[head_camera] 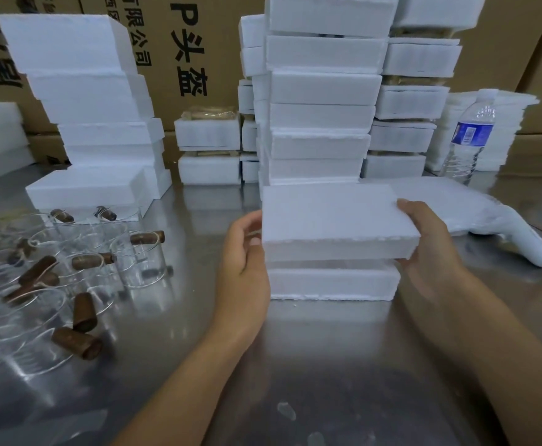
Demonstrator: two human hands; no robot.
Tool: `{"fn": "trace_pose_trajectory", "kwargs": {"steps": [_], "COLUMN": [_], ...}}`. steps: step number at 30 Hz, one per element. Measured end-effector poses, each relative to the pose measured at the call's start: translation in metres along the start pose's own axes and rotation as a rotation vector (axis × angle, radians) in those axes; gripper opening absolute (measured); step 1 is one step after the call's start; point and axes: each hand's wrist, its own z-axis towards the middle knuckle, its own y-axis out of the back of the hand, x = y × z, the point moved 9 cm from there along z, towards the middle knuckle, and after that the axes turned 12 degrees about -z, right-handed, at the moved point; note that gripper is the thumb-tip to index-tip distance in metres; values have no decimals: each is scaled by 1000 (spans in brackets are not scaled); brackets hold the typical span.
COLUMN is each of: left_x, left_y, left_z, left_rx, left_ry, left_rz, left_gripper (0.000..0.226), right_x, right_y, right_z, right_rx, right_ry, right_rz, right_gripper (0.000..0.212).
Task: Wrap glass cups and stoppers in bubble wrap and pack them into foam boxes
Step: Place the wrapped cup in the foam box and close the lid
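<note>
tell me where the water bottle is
In the head view, the water bottle stands far right on the metal table, beside the stacked foam boxes.

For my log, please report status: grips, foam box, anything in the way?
Left grip and right grip hold foam lid by its ends. Lid over foam box. Glass cups off left, not in way.

Tilted foam lid over foam box

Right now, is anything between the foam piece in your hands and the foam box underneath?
Nothing visible does. The left hand and right hand grip the foam piece by its ends, right over the foam box on the metal table.
</note>
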Motion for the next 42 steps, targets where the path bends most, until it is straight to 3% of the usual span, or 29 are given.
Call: {"fn": "trace_pose_trajectory", "kwargs": {"steps": [8, 13, 18, 34, 42], "left_x": [5, 11, 17, 22, 27], "left_y": [2, 3, 2, 1, 4], "left_z": [4, 11, 12, 13, 9], "left_rx": [37, 57, 137, 155, 114], "left_ry": [45, 48, 32, 44, 138], "left_rz": [-23, 107, 189, 269, 119], "left_gripper": [27, 22, 32, 58, 30], "right_x": [-12, -14, -19, -23, -23], "right_y": [5, 2, -7, -6, -8], "right_z": [4, 3, -3, 1, 1], "right_rx": [-58, -46, -6, 39, 143], "right_ry": [-23, -1, -42, -96, -58], "right_rz": [-151, -89, -138, -187, -189], "right_gripper": [20, 21, 21, 32, 36]}}
